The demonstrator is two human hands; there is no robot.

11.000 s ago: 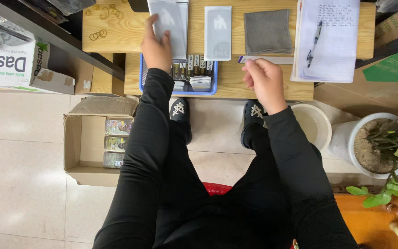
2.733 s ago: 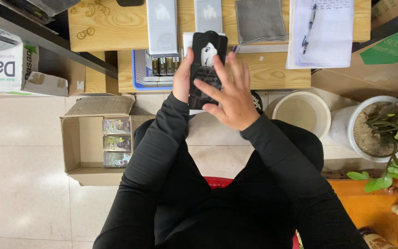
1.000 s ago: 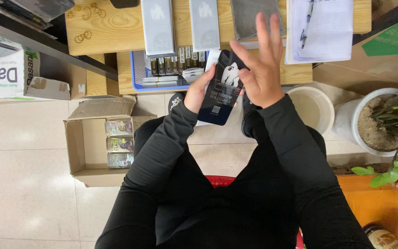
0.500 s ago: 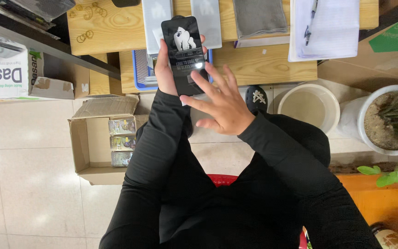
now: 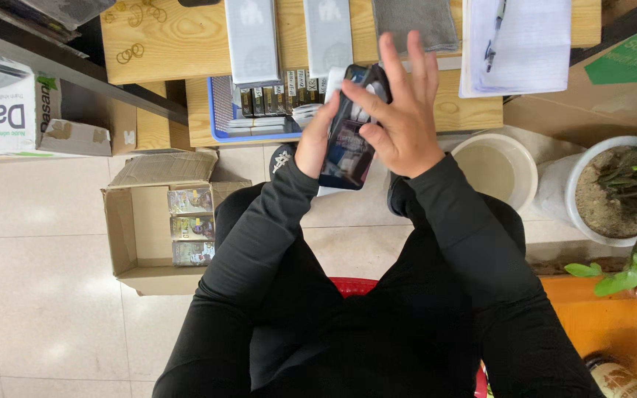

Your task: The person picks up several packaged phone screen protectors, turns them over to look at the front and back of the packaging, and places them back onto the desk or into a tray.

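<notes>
The left hand [image 5: 315, 144] is gripping a flat, glossy black rectangular packet [image 5: 346, 151] by its long edge, holding it tilted above the knees, just in front of the pale wooden table [image 5: 422, 118]. The right hand [image 5: 399, 121] is lying across its face, fingers spread and pressing. It is looking thin, light, stiff and slippery, probably breakable, so the edges are seeming the safest hold. A blue plastic basket [image 5: 219, 118] is holding upright packets; an open cardboard box [image 5: 123, 236] is holding three printed packs.
</notes>
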